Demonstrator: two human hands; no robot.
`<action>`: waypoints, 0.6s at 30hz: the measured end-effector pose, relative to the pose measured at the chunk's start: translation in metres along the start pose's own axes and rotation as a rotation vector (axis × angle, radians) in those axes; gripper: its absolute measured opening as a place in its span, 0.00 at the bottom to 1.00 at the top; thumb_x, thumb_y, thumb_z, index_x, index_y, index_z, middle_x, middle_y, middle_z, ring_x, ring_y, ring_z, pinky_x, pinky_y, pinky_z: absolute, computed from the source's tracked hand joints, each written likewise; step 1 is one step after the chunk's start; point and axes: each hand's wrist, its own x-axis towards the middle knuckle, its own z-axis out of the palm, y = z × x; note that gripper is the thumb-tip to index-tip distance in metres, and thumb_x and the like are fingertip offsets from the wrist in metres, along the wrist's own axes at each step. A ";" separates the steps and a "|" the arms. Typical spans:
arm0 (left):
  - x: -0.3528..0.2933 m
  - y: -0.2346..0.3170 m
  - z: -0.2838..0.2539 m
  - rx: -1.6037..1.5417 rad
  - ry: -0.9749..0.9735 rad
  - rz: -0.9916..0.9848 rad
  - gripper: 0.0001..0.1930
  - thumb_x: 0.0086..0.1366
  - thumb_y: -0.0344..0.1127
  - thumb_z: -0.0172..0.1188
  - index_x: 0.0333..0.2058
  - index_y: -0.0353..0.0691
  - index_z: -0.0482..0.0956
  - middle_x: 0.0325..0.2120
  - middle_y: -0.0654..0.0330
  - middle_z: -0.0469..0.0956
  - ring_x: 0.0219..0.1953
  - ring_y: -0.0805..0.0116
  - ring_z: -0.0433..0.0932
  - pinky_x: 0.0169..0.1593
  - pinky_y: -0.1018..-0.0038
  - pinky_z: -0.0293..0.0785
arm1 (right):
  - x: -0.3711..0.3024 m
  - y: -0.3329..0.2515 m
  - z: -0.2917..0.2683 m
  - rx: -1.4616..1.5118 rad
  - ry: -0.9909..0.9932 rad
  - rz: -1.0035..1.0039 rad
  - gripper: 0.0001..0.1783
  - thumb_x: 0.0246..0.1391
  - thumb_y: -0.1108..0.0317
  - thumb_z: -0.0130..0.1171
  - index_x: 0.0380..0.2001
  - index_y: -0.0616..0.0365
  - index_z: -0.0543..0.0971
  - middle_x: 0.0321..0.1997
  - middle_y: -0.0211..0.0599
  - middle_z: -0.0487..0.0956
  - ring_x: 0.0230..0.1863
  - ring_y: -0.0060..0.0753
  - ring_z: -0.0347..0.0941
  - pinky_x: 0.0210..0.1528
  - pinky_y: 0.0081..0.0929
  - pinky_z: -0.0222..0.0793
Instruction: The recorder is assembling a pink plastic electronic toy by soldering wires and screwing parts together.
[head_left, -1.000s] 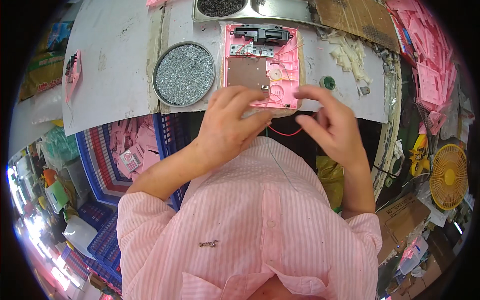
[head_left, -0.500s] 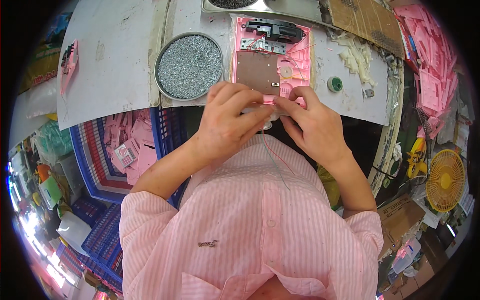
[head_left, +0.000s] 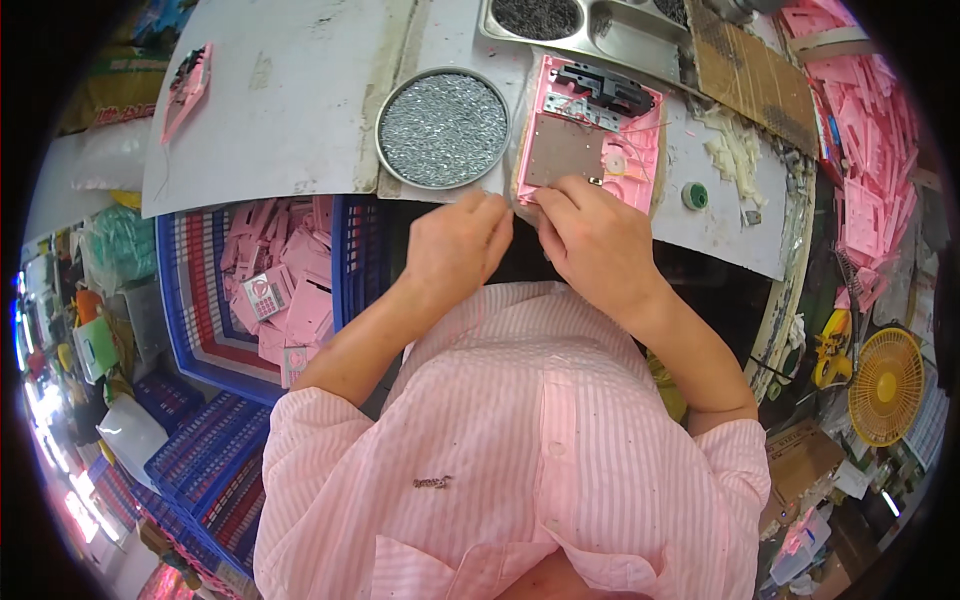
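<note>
On the worktable lies an open pink plastic panel (head_left: 648,165), with a brown board (head_left: 567,150), a black mechanism (head_left: 603,90) and thin wires on it. My right hand (head_left: 603,240) rests over its near edge, fingers curled and pinched together near the lower left corner. My left hand (head_left: 452,248) is closed in a pinch at the table's front edge, left of the panel and just below a round metal tray of screws (head_left: 445,128). Whatever lies between the fingers of either hand is hidden or too small to name.
A blue crate (head_left: 185,300) of pink parts stands at the left. Behind the panel are a steel compartment tray (head_left: 610,62) and brown cardboard (head_left: 750,80). A green spool (head_left: 695,195) sits right of the panel, and a yellow fan (head_left: 886,386) stands further right.
My left hand has moved left, away from the panel, while my right hand stays at its near edge. The red and green wires hanging over my shirt no longer show. The view has shifted.
</note>
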 end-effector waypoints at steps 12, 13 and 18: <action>-0.014 0.001 -0.019 -0.227 -0.261 0.187 0.08 0.60 0.32 0.58 0.39 0.41 0.77 0.31 0.53 0.77 0.34 0.52 0.79 0.38 0.58 0.77 | -0.005 -0.003 0.011 -0.039 0.082 -0.059 0.12 0.47 0.62 0.68 0.33 0.53 0.78 0.31 0.38 0.74 0.29 0.44 0.76 0.29 0.40 0.72; -0.009 0.004 -0.028 -0.239 -0.200 0.170 0.09 0.59 0.31 0.58 0.39 0.40 0.77 0.32 0.53 0.77 0.34 0.51 0.79 0.38 0.58 0.77 | -0.006 -0.005 0.008 -0.024 0.086 -0.064 0.11 0.47 0.63 0.69 0.31 0.54 0.78 0.30 0.37 0.73 0.29 0.43 0.76 0.28 0.39 0.71; 0.009 -0.012 -0.029 -0.236 0.156 0.111 0.10 0.57 0.30 0.60 0.39 0.38 0.77 0.38 0.50 0.76 0.41 0.47 0.78 0.44 0.57 0.75 | -0.008 -0.005 0.010 -0.012 0.130 -0.113 0.12 0.44 0.63 0.71 0.27 0.54 0.77 0.29 0.36 0.74 0.29 0.42 0.76 0.28 0.38 0.71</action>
